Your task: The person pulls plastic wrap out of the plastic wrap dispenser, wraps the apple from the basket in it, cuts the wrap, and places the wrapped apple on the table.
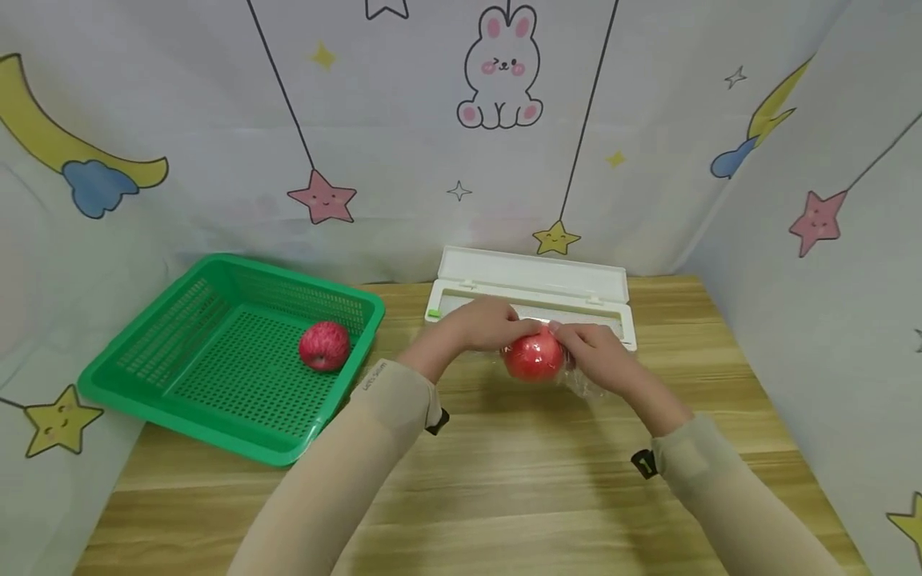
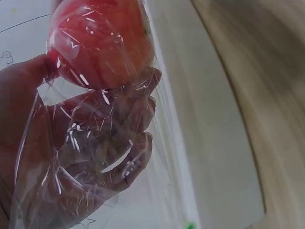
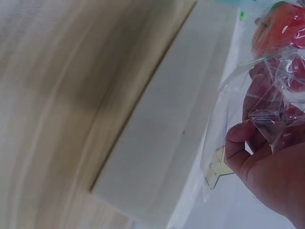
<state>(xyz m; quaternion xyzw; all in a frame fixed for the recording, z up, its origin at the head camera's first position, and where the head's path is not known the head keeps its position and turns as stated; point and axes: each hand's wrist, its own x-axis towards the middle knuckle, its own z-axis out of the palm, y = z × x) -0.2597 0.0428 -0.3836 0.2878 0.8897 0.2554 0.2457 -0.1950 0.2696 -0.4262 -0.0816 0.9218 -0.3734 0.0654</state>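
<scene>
A red apple [image 1: 534,356] wrapped in clear plastic film is held above the table, between both hands. My left hand [image 1: 487,324] grips it, thumb on one side and fingers on the other; in the left wrist view the glossy film [image 2: 76,143] drapes over those fingers. From the other side my right hand [image 1: 596,352] pinches the gathered film [image 3: 271,119] between thumb and fingers, beside the apple. Just behind the hands, a white film dispenser box [image 1: 629,328] stands with its lid [image 1: 533,272] raised.
To the left is a green plastic basket [image 1: 130,372] with perforated walls, holding another red apple [image 1: 325,346]. The wooden table [image 1: 504,496] runs back to a patterned curtain [image 1: 403,104]. A small green slider [image 1: 434,314] sits at the dispenser's left end.
</scene>
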